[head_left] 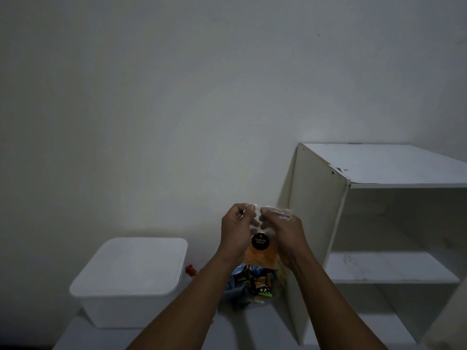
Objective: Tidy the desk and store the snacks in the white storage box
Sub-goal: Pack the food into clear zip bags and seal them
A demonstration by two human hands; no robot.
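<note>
1. Head view: at about 7 o'clock in the frame, the white storage box stands on the desk with its lid on.
2. At the box's 3 o'clock, just beside its wall, a small red wrapper lies partly hidden by the left forearm.
3. Near 6 o'clock in the frame, the left hand is raised above the desk, thumb and fingers pinching the top edge of a clear bag of orange chips.
4. That bag hangs upright between the two hands, a round black label on its front; it is in the air, outside the box.
5. At the bag's 6 o'clock, a pile of wrapped snacks lies on the desk, between the box and the shelf unit.
6. At the bag's 2 o'clock, the right hand pinches the same top edge, fingers curled on crinkled plastic.
7. From 3 to 5 o'clock in the frame stands a white shelf unit, its side panel just beside the pile.
</note>
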